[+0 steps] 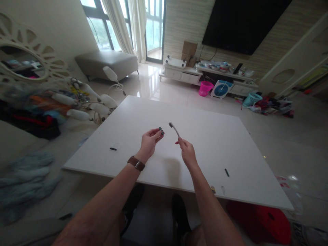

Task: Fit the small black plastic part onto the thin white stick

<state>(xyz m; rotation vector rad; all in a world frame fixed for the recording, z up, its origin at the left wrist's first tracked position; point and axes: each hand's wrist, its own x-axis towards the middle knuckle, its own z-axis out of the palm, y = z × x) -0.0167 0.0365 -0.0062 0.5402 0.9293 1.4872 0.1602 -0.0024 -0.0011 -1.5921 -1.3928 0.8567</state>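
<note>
My left hand [150, 142], with a brown watch strap at the wrist, pinches a small green-and-dark circuit board [161, 131] between thumb and fingers. To its right, my right hand [186, 150] is closed around the handle of a toothbrush [175, 130] with a pale handle and dark bristles. The bristle end points up and left toward the board and stays apart from it. Both hands are above the white table [205, 136]. What the board carries is too small to make out.
On the table lie a small black strip [113, 149] at left, a dark stick [227, 172] at right, and a small gold-coloured piece [213, 189] by a clear item [223, 190] at the near edge. A lamp [98, 107] with several white shades stands close to the left edge.
</note>
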